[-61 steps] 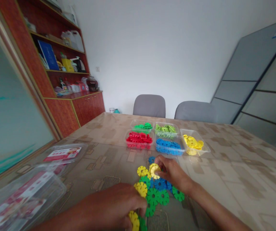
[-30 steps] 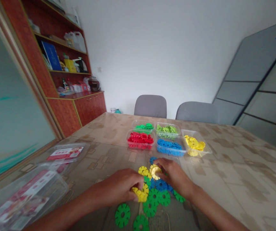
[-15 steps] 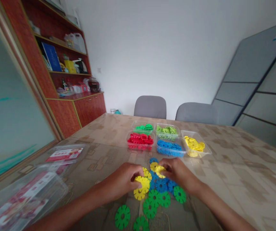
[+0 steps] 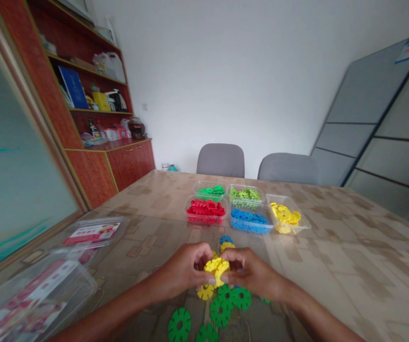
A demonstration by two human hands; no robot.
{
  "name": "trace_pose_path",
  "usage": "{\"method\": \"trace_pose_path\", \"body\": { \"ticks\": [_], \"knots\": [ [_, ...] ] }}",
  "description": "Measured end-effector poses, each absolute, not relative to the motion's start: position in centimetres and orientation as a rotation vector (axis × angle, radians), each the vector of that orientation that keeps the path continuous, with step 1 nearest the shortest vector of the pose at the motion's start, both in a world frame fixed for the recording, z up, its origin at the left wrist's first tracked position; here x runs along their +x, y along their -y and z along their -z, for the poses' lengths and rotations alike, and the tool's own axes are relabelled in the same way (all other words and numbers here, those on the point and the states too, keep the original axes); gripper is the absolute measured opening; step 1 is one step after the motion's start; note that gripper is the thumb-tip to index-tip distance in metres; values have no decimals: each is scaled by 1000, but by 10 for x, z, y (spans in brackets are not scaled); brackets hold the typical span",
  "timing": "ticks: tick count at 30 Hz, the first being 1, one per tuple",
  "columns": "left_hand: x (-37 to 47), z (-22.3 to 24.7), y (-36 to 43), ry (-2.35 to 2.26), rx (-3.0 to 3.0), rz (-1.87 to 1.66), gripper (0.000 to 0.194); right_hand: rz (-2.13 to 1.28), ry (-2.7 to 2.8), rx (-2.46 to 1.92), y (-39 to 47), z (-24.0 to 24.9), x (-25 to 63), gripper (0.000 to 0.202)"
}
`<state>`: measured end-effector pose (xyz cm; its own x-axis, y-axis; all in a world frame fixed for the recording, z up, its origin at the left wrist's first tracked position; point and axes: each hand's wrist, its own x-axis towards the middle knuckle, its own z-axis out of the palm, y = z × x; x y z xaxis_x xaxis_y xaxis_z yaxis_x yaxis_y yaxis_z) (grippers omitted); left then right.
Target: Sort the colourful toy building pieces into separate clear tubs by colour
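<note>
My left hand [image 4: 193,267] pinches a yellow notched disc [image 4: 211,267] between thumb and fingers. Close against it, my right hand [image 4: 249,273] grips a second yellow notched disc [image 4: 222,274]. The two discs touch or overlap; whether their slots are interlocked I cannot tell. Beneath the hands lie loose discs: a yellow one [image 4: 205,291], several green ones [image 4: 220,311] and a blue one [image 4: 226,239] beyond the fingers. My hands hide part of this pile.
Clear tubs hold red pieces [image 4: 206,209], blue discs [image 4: 250,219], yellow discs [image 4: 284,214], green discs [image 4: 211,191] and light green pieces [image 4: 245,194]. Clear plastic lids [image 4: 83,285] with labels lie at left. Two grey chairs [image 4: 220,159] stand behind the table [image 4: 332,266].
My right hand has moved left and nearer with its yellow disc, bringing it against the disc in my left hand. The view has shifted slightly.
</note>
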<state>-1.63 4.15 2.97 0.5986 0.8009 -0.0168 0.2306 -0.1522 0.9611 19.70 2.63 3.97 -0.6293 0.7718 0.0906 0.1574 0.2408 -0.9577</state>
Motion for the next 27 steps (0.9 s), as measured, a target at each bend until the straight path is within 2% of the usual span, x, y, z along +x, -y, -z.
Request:
{"method": "trace_pose_path", "body": {
  "ticks": [3,5,7,9,10,14,22,27],
  "knots": [
    [-14,-35,-39,-754,1640,-624,30,-1468,1906,-822,-31,-43,202,25],
    [-13,-41,-37,-758,1670,-639,28,-1377,1949,-879,-38,-48,211,29],
    [-14,-46,-35,-820,1746,-666,26,-1041,2036,-1071,-49,-55,228,32],
    [-15,-50,-35,-873,1819,-677,25,-478,2051,-1345,-61,-64,253,34],
    [-15,-50,-35,-886,1852,-670,23,-330,1989,-1432,-68,-69,267,31],
    [-16,-52,-36,-937,1938,-636,18,-50,1742,-1645,-87,-79,321,24],
    [-28,-67,-52,-1041,2104,-626,20,3,1606,-1781,-87,-80,371,26],
    [-48,-79,-53,-1053,2259,-342,15,-247,1898,-1609,-72,-100,342,30]
  ]
}}
